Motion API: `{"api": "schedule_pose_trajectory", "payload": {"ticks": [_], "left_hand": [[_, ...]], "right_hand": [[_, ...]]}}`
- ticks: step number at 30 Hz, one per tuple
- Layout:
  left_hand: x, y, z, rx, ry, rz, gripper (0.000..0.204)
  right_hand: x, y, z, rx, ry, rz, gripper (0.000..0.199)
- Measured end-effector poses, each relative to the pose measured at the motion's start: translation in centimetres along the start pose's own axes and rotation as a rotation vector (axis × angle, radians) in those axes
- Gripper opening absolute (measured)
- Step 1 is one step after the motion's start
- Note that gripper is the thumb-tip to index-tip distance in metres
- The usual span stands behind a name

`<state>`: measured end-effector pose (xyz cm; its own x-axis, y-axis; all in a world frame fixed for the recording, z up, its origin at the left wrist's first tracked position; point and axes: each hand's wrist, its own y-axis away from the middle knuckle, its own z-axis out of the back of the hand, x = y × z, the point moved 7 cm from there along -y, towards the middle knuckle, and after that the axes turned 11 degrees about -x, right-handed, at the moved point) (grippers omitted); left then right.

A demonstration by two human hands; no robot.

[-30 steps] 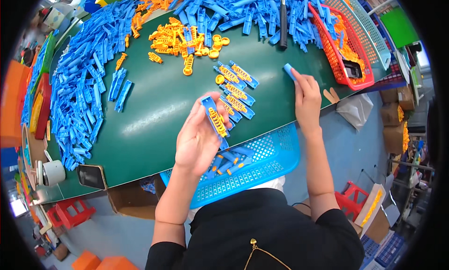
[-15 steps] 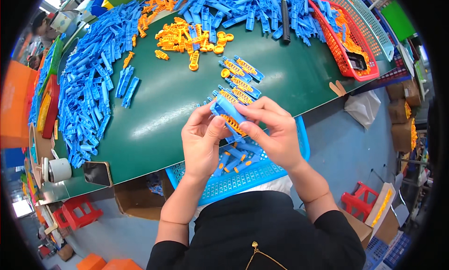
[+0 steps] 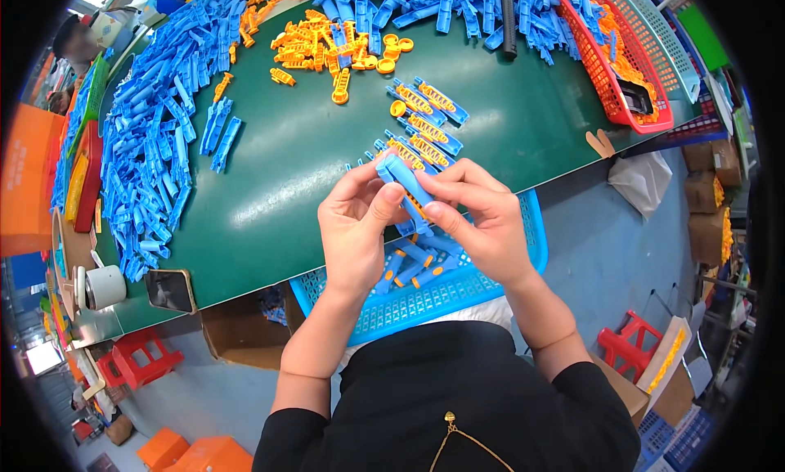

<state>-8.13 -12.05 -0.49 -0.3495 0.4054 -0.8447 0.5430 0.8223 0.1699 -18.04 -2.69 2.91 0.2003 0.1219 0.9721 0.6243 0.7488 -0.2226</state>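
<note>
I see both hands raised above the blue basket (image 3: 491, 288), the left hand (image 3: 356, 227) and right hand (image 3: 482, 222) pinching one blue plastic piece (image 3: 405, 186) between fingertips. Its long axis runs diagonally, far end toward the green table (image 3: 278, 169).

Dark phone screen (image 3: 170, 289) at table's near edge — brown cartons (image 3: 708, 190), perhaps, far right.

Both forearms rise bare from black sleeves at the lower edge; the left hand (image 3: 356, 218) and right hand (image 3: 482, 218) meet at the middle, fingers curled inward, thumbs and fingertips pinched together.
</note>
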Motion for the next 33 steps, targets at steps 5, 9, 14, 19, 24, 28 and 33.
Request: {"api": "schedule_pose_trajectory", "payload": {"ticks": [5, 9, 14, 19, 24, 28, 33], "left_hand": [[0.2, 0.1, 0.2, -0.032, -0.009, 0.017, 0.034], [0.2, 0.1, 0.4, -0.06, -0.045, -0.009, 0.034], [0.2, 0.0, 0.8, -0.062, -0.098, -0.009, 0.036], [0.8, 0.1, 0.2, 0.063, 0.088, 0.168, 0.033], [0.0, -0.2, 0.2, 0.115, 0.313, 0.02, 0.031], [-0.7, 0.5, 0.0, 0.118, 0.29, -0.034, 0.031], [-2.0, 0.4, 0.5, 0.108, 0.233, -0.163, 0.033]], "right_hand": [[-1.0, 0.1, -0.3, -0.029, -0.202, -0.082, 0.028], [-1.7, 0.4, -0.2, -0.018, -0.267, -0.138, 0.029], [-1.1, 0.2, -0.1, 0.008, -0.129, -0.041, 0.026], [-0.3, -0.3, 0.0, 0.126, -0.075, -0.023, 0.025], [2.1, -0.1, -1.2, -0.062, 0.012, 0.2, 0.035], [1.7, 0.3, -1.2, -0.159, 0.134, 0.324, 0.028], [2.6, -0.5, -1.7, -0.121, 0.153, 0.388, 0.026]]}}
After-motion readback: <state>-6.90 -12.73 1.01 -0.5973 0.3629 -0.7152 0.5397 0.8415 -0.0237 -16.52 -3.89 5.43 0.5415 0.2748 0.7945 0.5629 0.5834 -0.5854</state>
